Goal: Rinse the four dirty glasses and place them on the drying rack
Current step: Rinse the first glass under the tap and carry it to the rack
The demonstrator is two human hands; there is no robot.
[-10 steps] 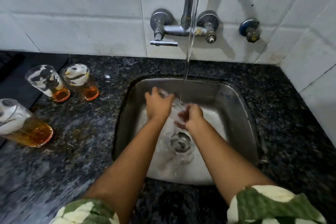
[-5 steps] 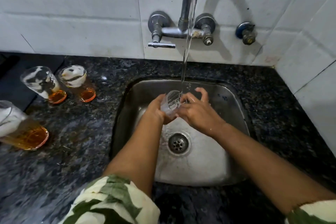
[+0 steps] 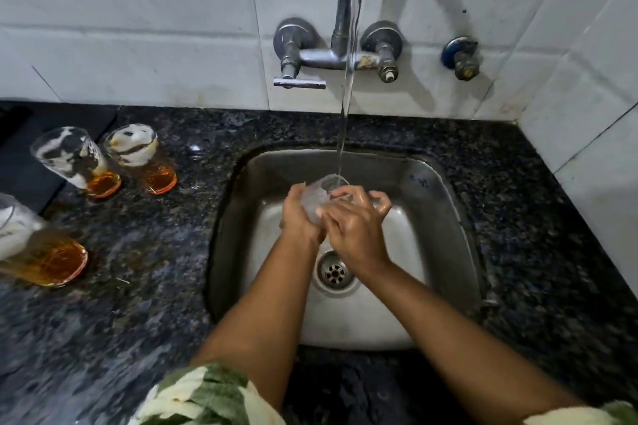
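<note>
rinsing a glass (image 3: 319,195) under the tap stream (image 3: 346,114), left hand (image 3: 299,217) wrapped round its side, right hand (image 3: 355,224) fingers on the rim. wet glass looks slippery and breakable, so grip the body.

I see a dark speckled granite counter (image 3: 138,321) surrounding a square steel sink (image 3: 445,217) with a round drain (image 3: 334,273) in its floor. A chrome wall tap (image 3: 340,28) is mounted on white tiles (image 3: 138,28), and a thin stream of water (image 3: 347,97) falls from its spout. A blue-collared valve (image 3: 461,57) sits to its right.
</note>
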